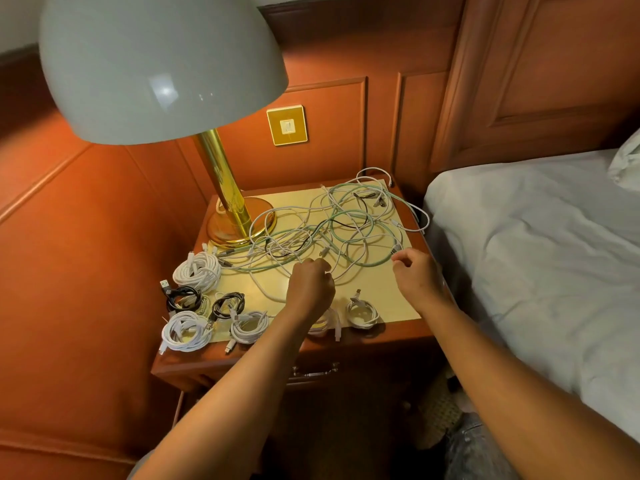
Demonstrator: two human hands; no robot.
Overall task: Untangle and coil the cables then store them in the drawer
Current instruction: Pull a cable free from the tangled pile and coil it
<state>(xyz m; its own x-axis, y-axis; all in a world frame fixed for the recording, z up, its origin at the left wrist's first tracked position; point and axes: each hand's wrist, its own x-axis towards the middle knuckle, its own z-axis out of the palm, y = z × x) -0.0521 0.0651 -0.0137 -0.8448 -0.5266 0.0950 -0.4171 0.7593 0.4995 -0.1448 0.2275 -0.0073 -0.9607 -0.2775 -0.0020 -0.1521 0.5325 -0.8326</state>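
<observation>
A tangle of white, pale green and black cables (pixel 341 225) sprawls over the back and middle of the nightstand top (pixel 273 284). My left hand (pixel 310 284) is curled at the tangle's near edge and pinches a white cable. My right hand (pixel 415 273) sits at the tangle's right edge, fingers curled, pinching a cable end. Several coiled cables lie along the left and front: white coils (pixel 197 270) (pixel 185 330) (pixel 247 327) (pixel 362 311) and black coils (pixel 183 297) (pixel 227 304). The drawer handle (pixel 313 370) shows below the top; the drawer is closed.
A brass lamp (pixel 227 199) with a big pale shade (pixel 156 64) stands at the back left of the nightstand. A bed with white sheets (pixel 540 254) borders the right side. Wood panelling with a wall switch (pixel 287 125) is behind.
</observation>
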